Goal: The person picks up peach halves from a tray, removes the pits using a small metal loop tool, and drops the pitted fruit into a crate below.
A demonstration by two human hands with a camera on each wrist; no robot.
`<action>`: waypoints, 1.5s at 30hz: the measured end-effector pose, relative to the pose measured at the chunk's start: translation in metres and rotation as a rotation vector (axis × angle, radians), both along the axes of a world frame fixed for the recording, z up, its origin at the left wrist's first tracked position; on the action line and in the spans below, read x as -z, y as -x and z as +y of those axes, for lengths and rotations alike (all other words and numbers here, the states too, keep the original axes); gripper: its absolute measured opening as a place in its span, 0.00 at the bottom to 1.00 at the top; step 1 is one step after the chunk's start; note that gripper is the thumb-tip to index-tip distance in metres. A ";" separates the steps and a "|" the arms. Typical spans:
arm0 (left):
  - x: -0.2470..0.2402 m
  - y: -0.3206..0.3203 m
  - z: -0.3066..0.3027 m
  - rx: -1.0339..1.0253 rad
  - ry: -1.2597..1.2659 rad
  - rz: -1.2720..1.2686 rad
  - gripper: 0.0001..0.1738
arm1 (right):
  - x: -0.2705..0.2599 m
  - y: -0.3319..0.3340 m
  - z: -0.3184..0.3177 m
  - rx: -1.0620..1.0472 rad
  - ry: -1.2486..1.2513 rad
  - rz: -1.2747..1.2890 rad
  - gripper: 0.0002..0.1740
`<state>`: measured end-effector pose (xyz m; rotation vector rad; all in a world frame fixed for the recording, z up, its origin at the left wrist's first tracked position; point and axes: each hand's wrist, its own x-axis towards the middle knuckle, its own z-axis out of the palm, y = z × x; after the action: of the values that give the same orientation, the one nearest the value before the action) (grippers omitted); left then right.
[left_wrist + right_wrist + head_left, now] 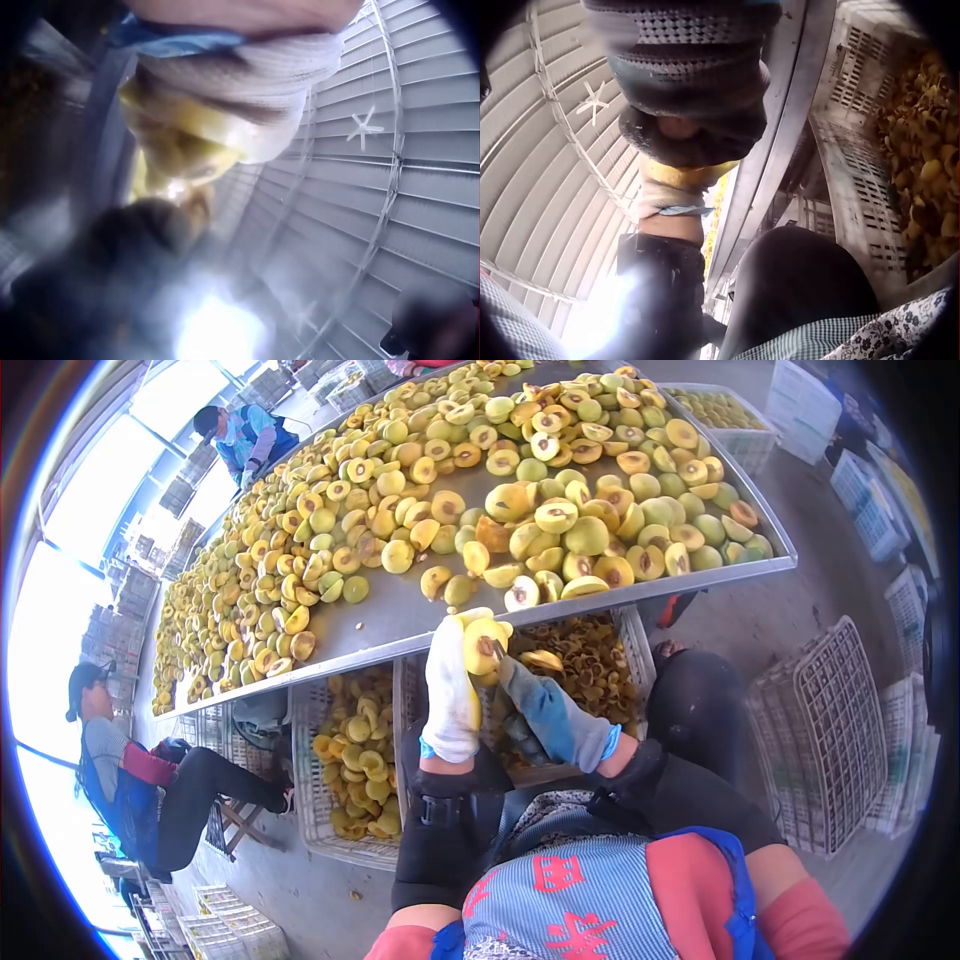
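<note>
Just below the tray's front edge, my left hand (450, 690) in a white glove grips a yellow fruit half (483, 646), its brown centre facing up and right. My right hand (553, 718), in a blue-grey glove, is against the fruit's right side with curled fingers; a small dark tip, seemingly of a small tool (498, 649), touches the brown centre. In the left wrist view the white glove (240, 94) is above the dark, blurred right glove (112, 255). The right wrist view shows the right hand (690, 90) curled, hiding most of what it holds.
A metal tray (620, 598) carries many fruit halves. Beneath it stand a crate (303, 760) of fruit pieces and another (637, 650) of brownish scraps. A crate (835, 730) leans at the right. Two people (110, 760) work at the left and far left.
</note>
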<state>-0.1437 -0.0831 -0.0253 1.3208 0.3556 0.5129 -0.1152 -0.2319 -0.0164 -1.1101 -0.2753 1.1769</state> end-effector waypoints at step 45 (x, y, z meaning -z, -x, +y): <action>-0.002 0.028 -0.020 0.260 0.200 0.035 0.31 | -0.003 -0.005 -0.029 -0.404 0.112 0.055 0.36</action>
<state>-0.1712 -0.1029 -0.0231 1.1615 0.2514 0.2297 -0.1099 -0.2609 -0.0133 -1.1487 -0.4078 1.5948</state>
